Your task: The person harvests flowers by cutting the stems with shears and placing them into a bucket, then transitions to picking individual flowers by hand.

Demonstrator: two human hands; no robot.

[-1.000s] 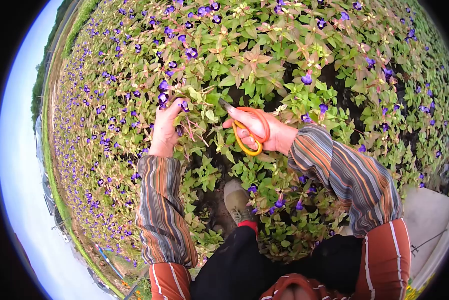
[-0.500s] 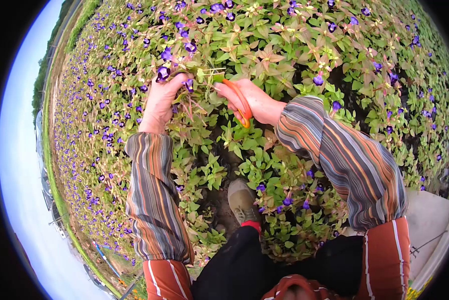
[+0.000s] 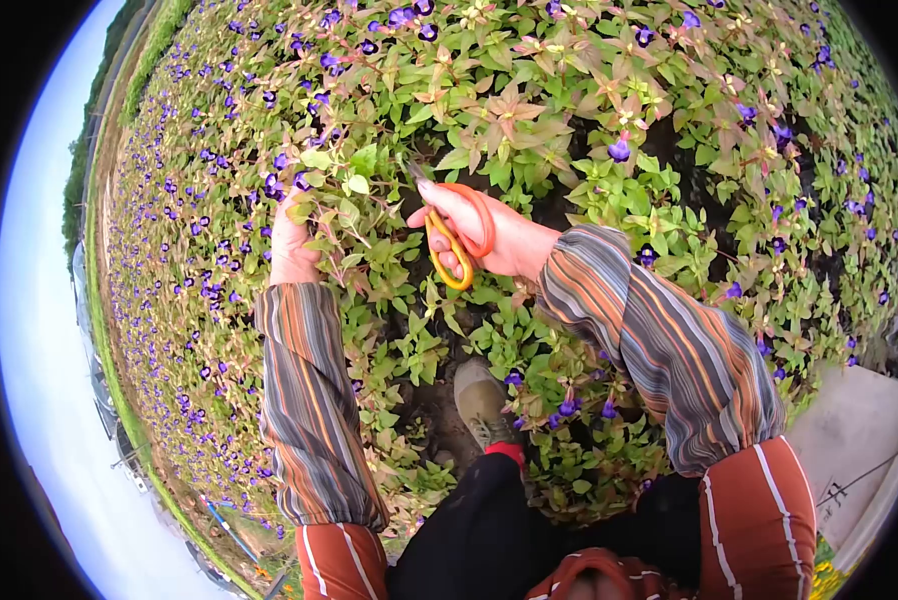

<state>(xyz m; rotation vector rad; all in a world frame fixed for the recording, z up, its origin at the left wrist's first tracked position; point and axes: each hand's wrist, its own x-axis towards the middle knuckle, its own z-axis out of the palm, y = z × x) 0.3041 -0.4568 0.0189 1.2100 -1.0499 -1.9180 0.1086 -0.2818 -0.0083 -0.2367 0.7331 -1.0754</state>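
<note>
Head view: right hand [image 3: 494, 238] fingers grip orange scissors [image 3: 449, 252]; left hand [image 3: 291, 252] fingers clutch stems [image 3: 344, 215], foliage [image 3: 529, 110] crowding both.

Glossy orange plastic scissors [image 3: 456, 240] loop round the right hand's fingers [image 3: 447, 215], beside matt green leaves [image 3: 354, 215] and striped cloth sleeves [image 3: 659, 340].

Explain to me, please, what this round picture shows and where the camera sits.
The camera sits on a person's head and looks down, so its wide lens bends the scene into a circle. No machine here: two bare hands in striped sleeves. The left hand closes on leafy stems of a low bed of purple-flowered plants. The right hand holds orange-handled scissors, blades pointing at those stems. Below, the person's shoe stands on soil between plants.
</note>
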